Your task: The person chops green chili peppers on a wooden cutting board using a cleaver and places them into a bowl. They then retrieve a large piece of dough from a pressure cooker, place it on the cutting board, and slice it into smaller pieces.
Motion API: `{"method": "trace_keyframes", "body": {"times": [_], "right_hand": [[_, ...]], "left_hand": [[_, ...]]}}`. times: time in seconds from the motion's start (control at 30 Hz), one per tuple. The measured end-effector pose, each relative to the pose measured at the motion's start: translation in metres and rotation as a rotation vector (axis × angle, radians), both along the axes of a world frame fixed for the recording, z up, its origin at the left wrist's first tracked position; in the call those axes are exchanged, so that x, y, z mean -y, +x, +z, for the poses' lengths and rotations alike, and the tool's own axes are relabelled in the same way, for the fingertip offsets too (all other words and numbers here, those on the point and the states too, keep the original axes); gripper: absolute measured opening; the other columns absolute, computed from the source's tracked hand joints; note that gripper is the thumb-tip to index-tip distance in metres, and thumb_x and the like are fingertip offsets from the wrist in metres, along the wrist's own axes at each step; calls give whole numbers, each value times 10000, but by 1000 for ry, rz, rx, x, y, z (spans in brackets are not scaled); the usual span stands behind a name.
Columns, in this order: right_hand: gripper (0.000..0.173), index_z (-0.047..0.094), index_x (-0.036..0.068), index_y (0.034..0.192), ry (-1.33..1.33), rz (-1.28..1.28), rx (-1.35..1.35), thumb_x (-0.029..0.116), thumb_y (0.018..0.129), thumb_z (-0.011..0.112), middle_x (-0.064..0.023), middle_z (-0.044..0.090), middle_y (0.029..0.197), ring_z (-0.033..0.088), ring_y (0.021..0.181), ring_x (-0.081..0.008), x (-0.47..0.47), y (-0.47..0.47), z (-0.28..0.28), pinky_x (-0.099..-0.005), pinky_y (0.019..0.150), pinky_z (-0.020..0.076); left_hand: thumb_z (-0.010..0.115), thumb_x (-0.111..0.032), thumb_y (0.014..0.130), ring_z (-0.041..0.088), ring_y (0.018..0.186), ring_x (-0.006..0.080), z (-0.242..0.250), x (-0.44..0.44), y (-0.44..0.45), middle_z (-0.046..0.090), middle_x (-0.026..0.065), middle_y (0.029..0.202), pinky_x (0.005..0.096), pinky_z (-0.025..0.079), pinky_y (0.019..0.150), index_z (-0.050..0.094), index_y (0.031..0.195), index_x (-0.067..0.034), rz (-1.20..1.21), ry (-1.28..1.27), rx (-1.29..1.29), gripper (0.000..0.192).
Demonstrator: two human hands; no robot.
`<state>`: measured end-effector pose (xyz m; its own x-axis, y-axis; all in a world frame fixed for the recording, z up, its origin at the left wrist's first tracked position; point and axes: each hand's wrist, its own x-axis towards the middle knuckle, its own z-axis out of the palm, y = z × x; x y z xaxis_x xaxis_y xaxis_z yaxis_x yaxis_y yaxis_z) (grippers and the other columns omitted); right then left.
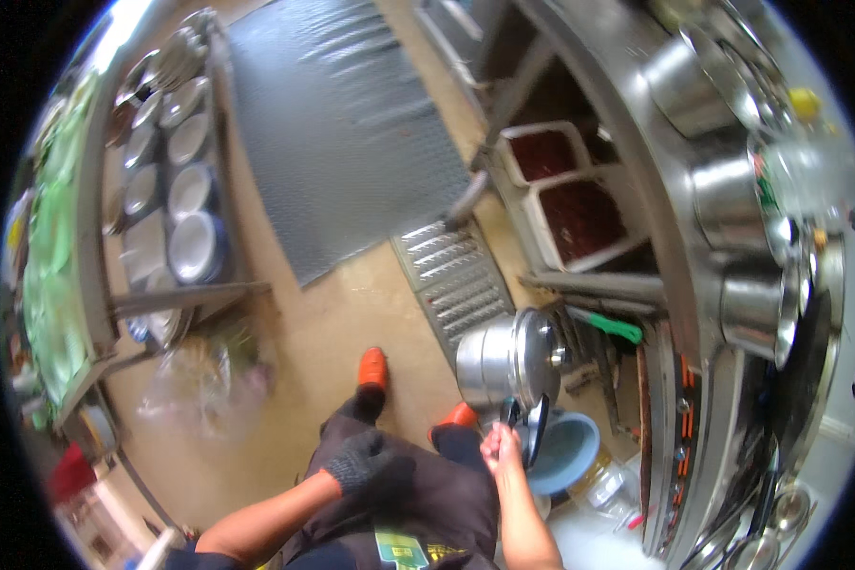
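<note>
My bare right hand (500,447) grips the black handle of a shiny metal pressure cooker (486,363). Its lid (538,349) is on, and the pot appears tipped onto its side as seen from above. Below it, a blue plastic basin (568,449) sits low on the right. My left hand (363,463) wears a dark grey knit glove and rests in front of the dark apron (427,491). Its fingers blur into the cloth, so whether they are curled or spread is unclear.
Wet floor matting (349,135) and a metal drain grate (463,285) lie ahead. A steel counter (634,142) with several pots runs along the right, above two white tubs (534,221) of dark red contents. Bowls (192,246) fill the left rack; a plastic bag (199,385) lies beside it.
</note>
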<state>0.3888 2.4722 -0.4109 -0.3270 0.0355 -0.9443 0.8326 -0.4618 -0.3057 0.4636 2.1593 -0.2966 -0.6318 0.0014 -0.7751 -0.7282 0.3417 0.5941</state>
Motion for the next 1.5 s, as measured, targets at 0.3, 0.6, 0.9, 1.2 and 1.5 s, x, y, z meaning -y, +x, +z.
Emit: {"method": "trace_keyframes", "body": {"times": [0.3, 0.6, 0.9, 1.2, 1.5], "right_hand": [[150, 471, 92, 827, -73, 570, 183, 77, 879, 611, -6, 427, 587, 410, 446, -113, 128, -30, 108, -309, 400, 347], [128, 469, 68, 850, -94, 964, -102, -35, 836, 544, -34, 467, 606, 437, 418, -131, 293, -121, 279, -328, 380, 373], [227, 509, -33, 774, -46, 1331, -829, 85, 803, 701, -106, 650, 689, 638, 563, -177, 482, -297, 396, -324, 509, 518], [343, 629, -34, 1056, -328, 1703, -1471, 225, 874, 761, -95, 691, 752, 674, 696, -154, 657, -495, 604, -290, 656, 556], [385, 533, -8, 1053, -199, 1817, -1278, 175, 819, 778, -92, 633, 821, 642, 682, -148, 946, -648, 562, -293, 612, 533]], "left_hand": [[663, -467, 904, 644, 830, 223, -13, 19, -6, 678, 104, 862, 361, 514, 807, 632, 921, -25, 408, 352, 342, 443], [743, -525, 807, 517, 452, 272, 123, 101, -154, 531, 127, 571, 449, 486, 465, 614, 741, -74, 873, 954, 503, 473], [643, -116, 857, 641, 903, 215, 185, 275, -329, 648, 98, 1056, 352, 542, 797, 662, 1109, -86, 769, 470, -592, 255], [617, -49, 861, 639, 738, 209, 354, 499, -444, 602, 89, 872, 348, 571, 653, 524, 1176, -7, 1160, 931, -887, 331], [632, -72, 879, 653, 693, 238, 362, 714, -544, 594, 124, 900, 380, 604, 633, 452, 1172, 10, 1198, 457, -985, 353]]}}
